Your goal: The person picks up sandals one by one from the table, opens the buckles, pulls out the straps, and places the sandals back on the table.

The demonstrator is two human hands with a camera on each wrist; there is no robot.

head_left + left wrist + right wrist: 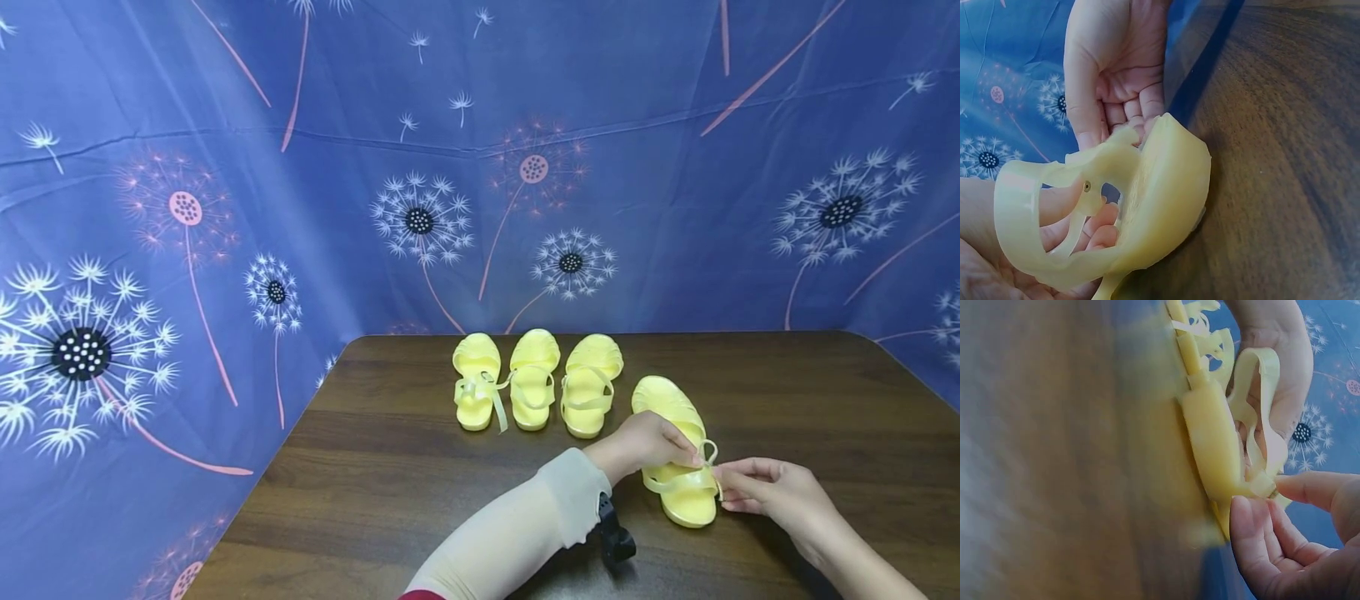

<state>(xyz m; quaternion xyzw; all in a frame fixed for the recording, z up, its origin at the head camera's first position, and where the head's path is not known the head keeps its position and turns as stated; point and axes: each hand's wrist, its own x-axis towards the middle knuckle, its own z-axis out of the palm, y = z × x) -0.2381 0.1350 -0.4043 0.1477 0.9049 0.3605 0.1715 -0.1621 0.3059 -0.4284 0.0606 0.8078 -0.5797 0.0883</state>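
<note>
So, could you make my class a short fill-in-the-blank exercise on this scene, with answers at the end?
1. Apart from the handled sandal, the table bears a row of ____ other sandals.
2. In the head view, that row lies to the ____ of the right hand.
3. Every sandal is ____ in colour.
4. The patterned cloth behind the table has a ____ background.

Answers: three; left; yellow; blue.

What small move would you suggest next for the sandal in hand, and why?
Perhaps the right hand should draw the strap gently outward: it pinches the strap at one side while the left hand holds the sandal, and the strap stands up in a loop.
</note>
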